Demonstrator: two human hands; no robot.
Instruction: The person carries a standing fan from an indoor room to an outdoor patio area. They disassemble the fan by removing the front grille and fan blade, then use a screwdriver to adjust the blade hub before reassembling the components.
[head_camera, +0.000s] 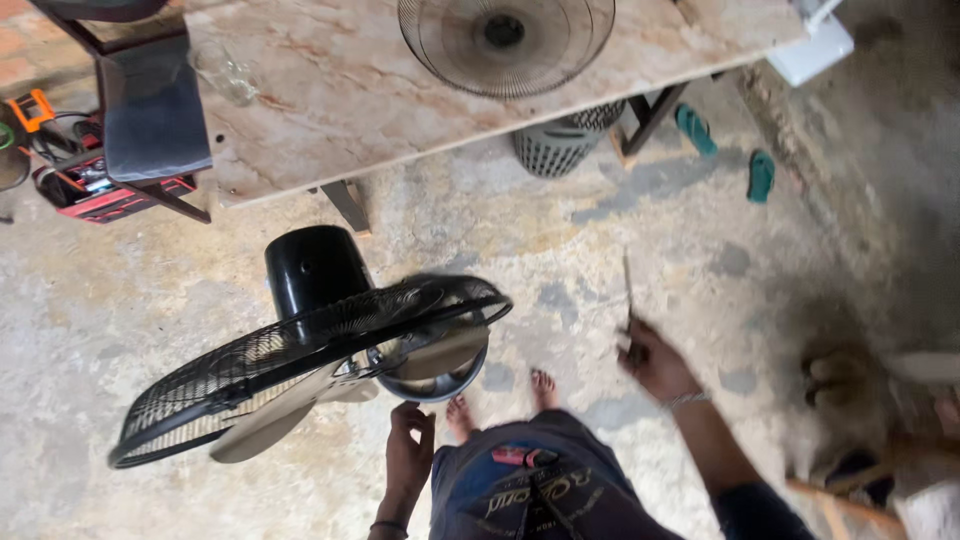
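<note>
Here, the black fan (310, 350) hangs above the concrete floor (120, 300), just in front of your bare feet and on the near side of the marble-topped table (350, 90), tilted so its grille runs long from lower left up to the right, with the round motor housing toward the table. Your left hand (408, 455) is the nearer one: it rises just below the grille's right end, fingers curled up toward the rim, though whether they actually grip it you cannot tell. Your right hand (655, 362) is well apart, off to the fan's right, closed around a thin stick-like tool (628, 300) that points toward the table. A second grille (505, 40) lies on the tabletop beyond the fan.
</note>
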